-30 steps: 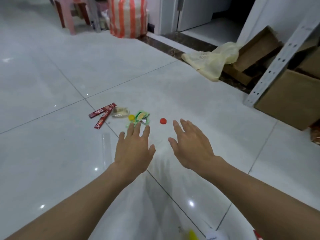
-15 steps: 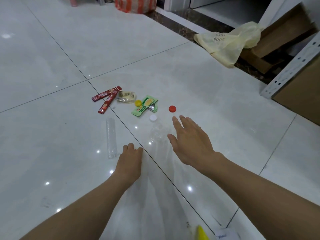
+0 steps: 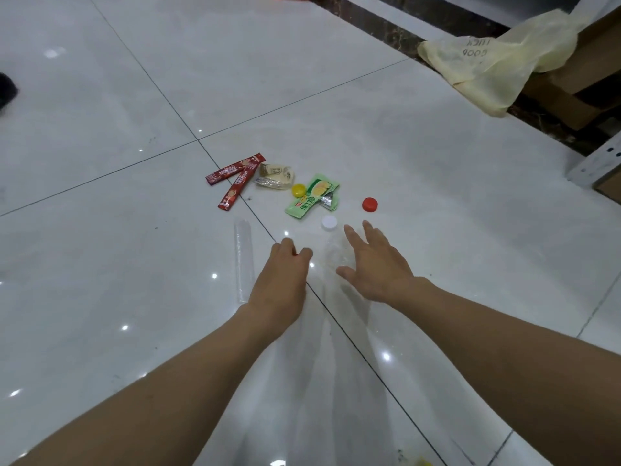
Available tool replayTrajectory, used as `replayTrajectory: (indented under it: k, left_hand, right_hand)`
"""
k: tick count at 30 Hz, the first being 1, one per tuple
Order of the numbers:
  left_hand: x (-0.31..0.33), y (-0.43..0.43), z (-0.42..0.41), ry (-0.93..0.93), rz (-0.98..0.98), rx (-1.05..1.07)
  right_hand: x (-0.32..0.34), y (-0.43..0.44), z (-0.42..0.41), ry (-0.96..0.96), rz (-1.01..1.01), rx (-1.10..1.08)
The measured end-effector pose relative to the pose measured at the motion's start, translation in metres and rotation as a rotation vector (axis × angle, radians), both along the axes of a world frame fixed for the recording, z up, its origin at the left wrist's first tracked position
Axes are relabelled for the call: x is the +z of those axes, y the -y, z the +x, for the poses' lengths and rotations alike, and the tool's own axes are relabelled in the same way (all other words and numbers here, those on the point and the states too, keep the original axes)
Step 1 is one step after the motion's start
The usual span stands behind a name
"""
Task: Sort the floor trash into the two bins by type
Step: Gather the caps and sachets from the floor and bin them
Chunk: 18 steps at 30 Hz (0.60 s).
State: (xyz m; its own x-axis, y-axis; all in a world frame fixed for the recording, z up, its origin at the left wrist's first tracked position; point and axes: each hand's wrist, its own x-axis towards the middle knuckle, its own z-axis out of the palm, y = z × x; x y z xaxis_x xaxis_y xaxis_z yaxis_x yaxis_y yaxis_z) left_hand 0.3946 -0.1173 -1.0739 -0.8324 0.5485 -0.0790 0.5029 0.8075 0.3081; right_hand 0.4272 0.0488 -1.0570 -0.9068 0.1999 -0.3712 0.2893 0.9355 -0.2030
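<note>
I'm looking at glossy white floor tiles [image 3: 100,230] with thin dark grout lines and bright glints scattered over them. A dark marbled strip [image 3: 379,25] is running across the top right. A pale yellow plastic bag [image 3: 497,68] is lying crumpled over it, touching the brown cardboard boxes [image 3: 571,95]. A grey perforated metal upright [image 3: 594,163] is standing at the right edge. A dark blur [image 3: 6,90] is poking in at the left edge; I can't tell what it is.
</note>
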Motion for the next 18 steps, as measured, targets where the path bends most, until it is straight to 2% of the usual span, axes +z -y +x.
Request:
replayTrajectory:
  k: [4, 9, 18]
  left_hand:
    - [-0.002, 0.0, -0.003, -0.013, 0.013, 0.009]
    - [-0.005, 0.001, -0.007, 0.0, 0.013, 0.022]
    - [0.014, -0.022, 0.002, -0.013, 0.061, -0.051]
  right_hand:
    - [-0.016, -0.002, -0.018, 0.024, -0.007, -0.005]
    - [-0.024, 0.0, -0.021, -0.069, -0.036, -0.021]
    - [-0.005, -0.03, 0.023, -0.207, -0.086, -0.171]
